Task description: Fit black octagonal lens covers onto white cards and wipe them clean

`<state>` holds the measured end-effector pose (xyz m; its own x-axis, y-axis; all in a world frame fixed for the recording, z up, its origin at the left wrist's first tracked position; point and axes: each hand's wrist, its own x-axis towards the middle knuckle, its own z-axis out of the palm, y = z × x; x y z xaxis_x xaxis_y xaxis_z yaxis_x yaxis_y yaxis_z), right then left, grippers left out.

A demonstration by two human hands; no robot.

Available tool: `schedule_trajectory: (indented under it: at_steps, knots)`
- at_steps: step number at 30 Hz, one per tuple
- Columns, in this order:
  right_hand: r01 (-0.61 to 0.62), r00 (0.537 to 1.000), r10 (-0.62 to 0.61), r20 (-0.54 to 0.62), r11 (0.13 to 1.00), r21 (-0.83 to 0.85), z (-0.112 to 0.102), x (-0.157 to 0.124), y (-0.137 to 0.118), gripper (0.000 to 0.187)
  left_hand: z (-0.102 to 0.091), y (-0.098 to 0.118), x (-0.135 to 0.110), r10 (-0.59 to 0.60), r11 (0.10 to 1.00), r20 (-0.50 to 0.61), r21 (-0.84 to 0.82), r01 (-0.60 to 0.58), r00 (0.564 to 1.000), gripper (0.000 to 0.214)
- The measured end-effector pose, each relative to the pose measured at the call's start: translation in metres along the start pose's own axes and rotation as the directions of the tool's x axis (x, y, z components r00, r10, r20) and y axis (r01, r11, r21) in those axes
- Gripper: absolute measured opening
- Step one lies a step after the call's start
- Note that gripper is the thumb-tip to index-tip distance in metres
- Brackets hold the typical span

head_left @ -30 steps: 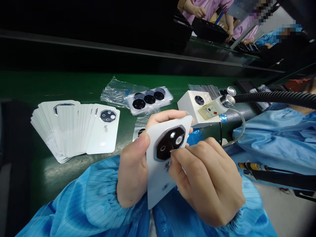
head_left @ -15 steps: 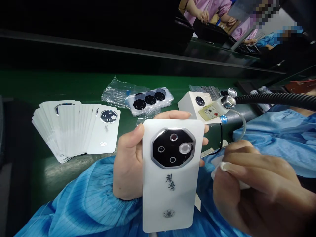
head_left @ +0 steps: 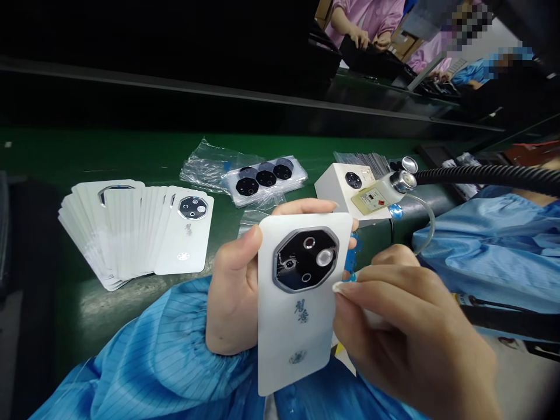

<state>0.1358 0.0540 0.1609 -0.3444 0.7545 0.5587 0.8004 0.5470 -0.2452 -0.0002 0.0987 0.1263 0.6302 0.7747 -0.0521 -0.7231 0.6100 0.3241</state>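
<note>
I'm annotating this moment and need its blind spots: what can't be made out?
All in the head view:
Reverse of the glossy white rectangular panel: turned away from the camera.
Part of the bare left hand: behind that panel.
Whatever the bare right hand encloses: covered by its curled fingers.
Fine print on the yellowish rectangular label: too small.
Exact number of fanned white cards: they overlap.

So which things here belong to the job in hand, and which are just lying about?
Seem to belong:
white panel, held by the left hand
right hand, beside it
fanned white panels

Apparently just nearby, untouched:
crumpled clear plastic
white box
corrugated hose
</note>
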Motion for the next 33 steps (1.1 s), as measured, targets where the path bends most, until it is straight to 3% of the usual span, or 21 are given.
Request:
schedule_trajectory:
  at_steps: [3,10,17,27,33]
  knots:
    - [-0.005,0.999,0.008,-0.049,0.998,0.065,0.01,0.003,-0.007,0.011,0.002,0.0,-0.001,-0.013,1.0,0.019,0.025,0.013,1.0,0.041]
    - [0.031,0.995,-0.039,-0.088,0.995,-0.093,0.023,0.002,-0.008,0.008,0.004,-0.001,-0.005,0.01,0.995,-0.005,0.102,-0.01,1.0,0.042]
    - [0.056,0.996,-0.063,-0.06,0.992,-0.114,0.025,0.013,-0.01,0.015,0.003,-0.003,-0.007,0.008,0.983,-0.03,0.184,-0.003,1.0,0.043]
    - [0.068,0.995,-0.074,-0.06,0.992,-0.104,0.024,0.013,-0.01,0.016,0.001,-0.009,-0.005,0.179,0.92,0.006,0.354,-0.169,0.984,0.035]
    - [0.059,0.997,-0.064,-0.053,0.993,-0.103,0.026,0.012,-0.008,0.018,0.0,-0.008,-0.006,0.17,0.897,0.059,0.403,-0.18,0.984,0.034]
